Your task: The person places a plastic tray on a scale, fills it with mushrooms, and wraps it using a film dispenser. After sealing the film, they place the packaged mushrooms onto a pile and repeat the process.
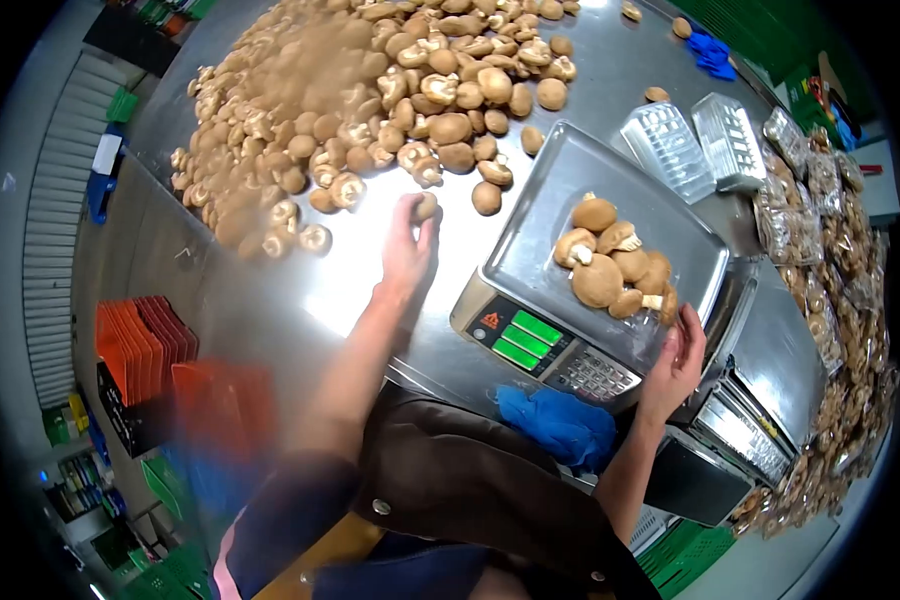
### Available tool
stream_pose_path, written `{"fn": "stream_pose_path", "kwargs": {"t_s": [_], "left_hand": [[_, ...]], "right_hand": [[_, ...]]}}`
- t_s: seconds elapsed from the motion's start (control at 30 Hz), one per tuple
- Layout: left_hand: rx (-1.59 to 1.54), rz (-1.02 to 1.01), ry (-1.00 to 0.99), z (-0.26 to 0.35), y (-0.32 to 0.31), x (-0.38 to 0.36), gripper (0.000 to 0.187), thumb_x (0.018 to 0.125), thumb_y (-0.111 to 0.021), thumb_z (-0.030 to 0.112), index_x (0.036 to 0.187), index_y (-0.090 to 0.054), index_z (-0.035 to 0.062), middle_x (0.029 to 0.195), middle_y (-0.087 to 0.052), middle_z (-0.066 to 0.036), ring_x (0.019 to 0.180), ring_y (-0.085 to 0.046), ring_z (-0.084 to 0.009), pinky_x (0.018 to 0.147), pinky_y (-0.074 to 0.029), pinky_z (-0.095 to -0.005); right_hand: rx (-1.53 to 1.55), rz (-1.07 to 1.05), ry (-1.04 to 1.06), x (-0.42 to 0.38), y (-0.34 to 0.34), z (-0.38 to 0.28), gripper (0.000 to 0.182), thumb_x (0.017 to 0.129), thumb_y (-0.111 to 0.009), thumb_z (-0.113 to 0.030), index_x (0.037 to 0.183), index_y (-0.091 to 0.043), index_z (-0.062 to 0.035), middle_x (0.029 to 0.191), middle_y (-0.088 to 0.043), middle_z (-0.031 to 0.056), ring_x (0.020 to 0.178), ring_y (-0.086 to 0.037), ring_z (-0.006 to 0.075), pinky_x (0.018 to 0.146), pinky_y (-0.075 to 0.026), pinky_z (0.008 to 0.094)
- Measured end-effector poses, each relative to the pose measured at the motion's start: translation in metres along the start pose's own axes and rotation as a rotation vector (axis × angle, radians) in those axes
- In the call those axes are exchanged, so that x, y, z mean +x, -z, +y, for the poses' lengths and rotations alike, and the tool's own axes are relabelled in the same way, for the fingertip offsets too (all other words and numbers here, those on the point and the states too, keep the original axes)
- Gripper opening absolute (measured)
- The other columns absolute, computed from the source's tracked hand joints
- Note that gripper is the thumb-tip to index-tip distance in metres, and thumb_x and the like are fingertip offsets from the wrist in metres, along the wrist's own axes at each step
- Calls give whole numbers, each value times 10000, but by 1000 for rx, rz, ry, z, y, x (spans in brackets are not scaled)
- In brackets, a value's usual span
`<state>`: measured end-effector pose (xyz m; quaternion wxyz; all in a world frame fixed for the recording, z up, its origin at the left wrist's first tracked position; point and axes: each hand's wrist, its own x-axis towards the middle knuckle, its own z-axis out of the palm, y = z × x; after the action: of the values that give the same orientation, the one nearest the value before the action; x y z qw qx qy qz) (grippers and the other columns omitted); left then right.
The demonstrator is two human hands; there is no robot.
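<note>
My left hand (406, 250) reaches to the near edge of a heap of brown mushrooms (450, 128), its thumb and fingers closed around one mushroom (426, 207). On the steel pan (540, 215) of a weighing scale (515, 335) lies a small cluster of mushrooms (597, 281), some cap up, some with pale stems showing. My right hand (678, 362) is at the pan's right side, fingers loosely bent and apart, tips right beside the cluster's outermost mushroom (668, 304). The scale's green displays are lit.
Clear plastic trays (668, 152) stand beyond the pan. Bagged mushrooms (825, 240) pile up at the far right, past a wrapping machine (760, 420). A crumpled blue cloth or bag (560, 425) lies before the scale. Orange-red crates (135, 340) are at left.
</note>
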<state>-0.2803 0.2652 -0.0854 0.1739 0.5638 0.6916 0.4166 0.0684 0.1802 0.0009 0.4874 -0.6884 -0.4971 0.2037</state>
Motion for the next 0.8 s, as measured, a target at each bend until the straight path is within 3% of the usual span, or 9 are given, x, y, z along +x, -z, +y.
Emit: {"fn": "stream_pose_path", "kwargs": {"t_s": [0.07, 0.2, 0.3, 0.37, 0.47, 0.53, 0.6, 0.7, 0.8], "left_hand": [[172, 194, -155, -34, 11, 2, 512, 732, -691, 59, 1198, -484, 7, 1189, -511, -172, 1130, -491, -324, 1003, -387, -378], [122, 398, 69, -78, 62, 36, 551, 750, -608, 100, 1267, -462, -24, 1275, -487, -190, 1200, -452, -303, 1054, -324, -382], [203, 148, 198, -125, 86, 63, 439, 758, -579, 118, 1177, -557, -13, 1165, -577, -181, 1057, -560, -316, 952, -416, -377], [317, 116, -36, -132, 81, 65, 450, 734, -623, 81, 1173, -561, 3, 1067, -622, -179, 1022, -577, -330, 935, -430, -379], [166, 66, 22, -187, 88, 70, 441, 789, -659, 79, 1202, -539, -16, 1120, -621, -133, 964, -615, -190, 862, -474, -305], [276, 237, 328, -93, 91, 56, 447, 813, -624, 60, 1243, -525, -14, 1089, -630, -128, 968, -601, -183, 847, -474, -305], [-107, 327, 288, -72, 92, 54, 429, 821, -623, 87, 1226, -529, -16, 1145, -604, -136, 1046, -574, -206, 903, -461, -305], [-578, 56, 94, 52, 41, 27, 461, 810, -613, 36, 1261, -524, 21, 1206, -580, -123, 1059, -570, -201, 912, -450, -300], [-313, -368, -461, 147, -5, -16, 515, 751, -637, 6, 1252, -523, 29, 1263, -547, -138, 1121, -539, -265, 982, -404, -352]], "right_hand": [[-38, 9, 15, -1, 4, -2, 295, 933, -496, -34, 1216, -539, 37, 1201, -559, 145, 1087, -559, 220, 949, -450, 332], [-77, 7, 18, -4, 7, 2, 269, 919, -507, -28, 1174, -577, 18, 1149, -597, 131, 1068, -572, 218, 937, -454, 324], [-113, 9, 59, -3, 4, -6, 225, 890, -534, 2, 1103, -608, 5, 1134, -622, 128, 1062, -586, 227, 912, -455, 326], [-179, 28, 136, 0, 4, -6, 212, 883, -540, -1, 1083, -609, 1, 1108, -631, 137, 1038, -605, 243, 923, -451, 323], [-148, 60, 126, 2, 8, -13, 229, 867, -541, -1, 1086, -610, -3, 1134, -622, 143, 1078, -592, 258, 946, -441, 329], [-143, 77, 123, 1, 14, -14, 235, 864, -542, -5, 1089, -609, -3, 1152, -614, 146, 1097, -581, 266, 954, -436, 331], [-132, 101, 98, -2, 20, -10, 239, 864, -539, -9, 1094, -605, 2, 1172, -602, 150, 1111, -569, 272, 966, -427, 334], [-57, 110, 8, -8, 14, 4, 271, 871, -533, -12, 1138, -576, 6, 1217, -571, 157, 1131, -551, 277, 983, -412, 340], [-2, 108, 57, -7, 2, 6, 358, 876, -546, -31, 1230, -508, -4, 1275, -522, 158, 1171, -518, 294, 1005, -392, 358]]}}
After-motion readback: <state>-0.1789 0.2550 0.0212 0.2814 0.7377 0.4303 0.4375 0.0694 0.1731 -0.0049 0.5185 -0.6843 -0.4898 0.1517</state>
